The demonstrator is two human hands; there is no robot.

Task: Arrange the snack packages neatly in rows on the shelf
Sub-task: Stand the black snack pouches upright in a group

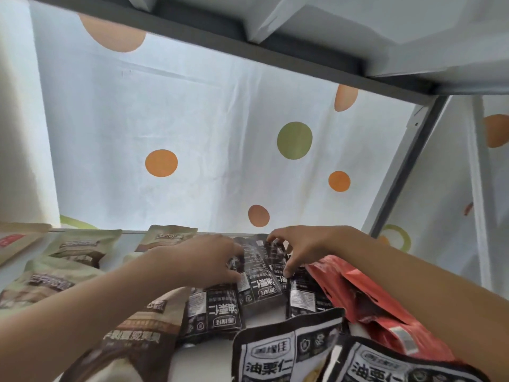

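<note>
- Two bare hands work on one glossy black plastic snack packet with white lettering [257, 274], which lies flat near the middle of the white shelf board [212, 357], well in from its front edge.
- Left hand [209, 260] lies on the packet's left side, fingers curled over its edge and thumb low by the white label; it holds that side.
- Right hand [297, 246] pinches the packet's far right corner with bent fingertips, thumb pressing lower down on the same side.
- Several more black packets [212, 315] lie in front of it and to its right, overlapping, not yet squared into a row.
- Olive-green paper pouches with brown bands [80, 246] sit toward the shelf's left and back edges, already roughly in lines.
- One crumpled orange-red foil bag [358, 296] lies under the right forearm, touching the black packets on the shelf's right side.
- Two black-and-white pouches [289, 351] stand up at the front edge.
- To do this step well, I judge both hands should slide the packet together, keeping it flat and its long side parallel with the neighbouring black packet.
- Slippery film may skid or drag a neighbour askew, so light downward pressure seems wise.
- Watching the right forearm, so it does not push the orange-red bag, would help.
</note>
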